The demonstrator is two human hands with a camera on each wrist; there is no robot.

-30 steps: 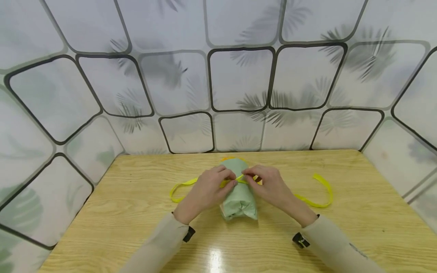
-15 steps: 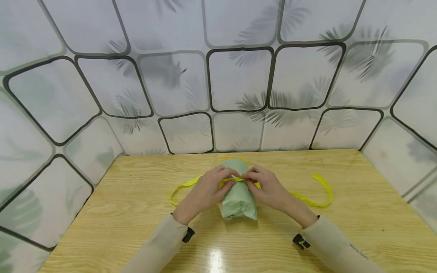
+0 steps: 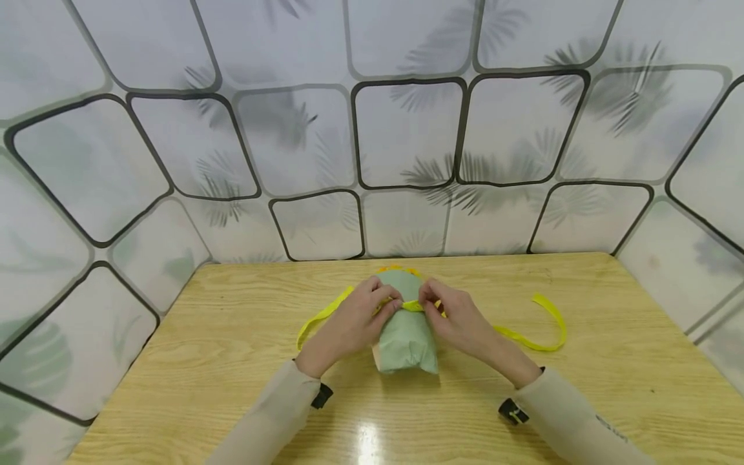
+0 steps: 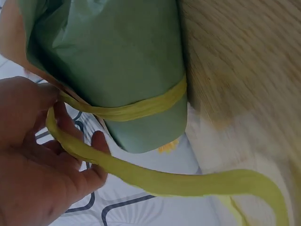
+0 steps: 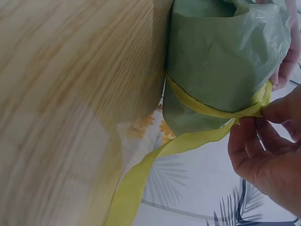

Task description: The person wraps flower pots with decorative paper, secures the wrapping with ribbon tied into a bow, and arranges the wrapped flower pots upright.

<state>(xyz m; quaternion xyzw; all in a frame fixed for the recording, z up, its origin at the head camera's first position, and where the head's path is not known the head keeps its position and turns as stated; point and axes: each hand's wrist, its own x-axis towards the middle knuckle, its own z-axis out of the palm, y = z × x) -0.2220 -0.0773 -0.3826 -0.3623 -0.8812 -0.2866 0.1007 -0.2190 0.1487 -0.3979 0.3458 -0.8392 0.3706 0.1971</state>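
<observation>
A bouquet wrapped in pale green paper (image 3: 407, 349) lies lengthwise on the table, with yellow-orange flowers (image 3: 395, 267) peeking out at its far end. Around its middle runs a yellow ribbon (image 4: 141, 108), crossing on top between the two hands. My left hand (image 3: 354, 316) pinches the ribbon at the bouquet's upper left. From the other side, my right hand (image 3: 456, 316) pinches the ribbon between thumb and fingertips, as the right wrist view shows at the crossing (image 5: 256, 111). The wrapping's near end is folded and crumpled.
Loose ribbon tails (image 3: 551, 323) trail on the wooden table (image 3: 203, 381) to the right and left of the bouquet. A white patterned cloth backdrop (image 3: 314, 148) stands behind the table and along both sides.
The fingertips met over the crossing half a second ago and are now slightly apart, with a short ribbon stretch showing between them. The left tail has drawn inward.
</observation>
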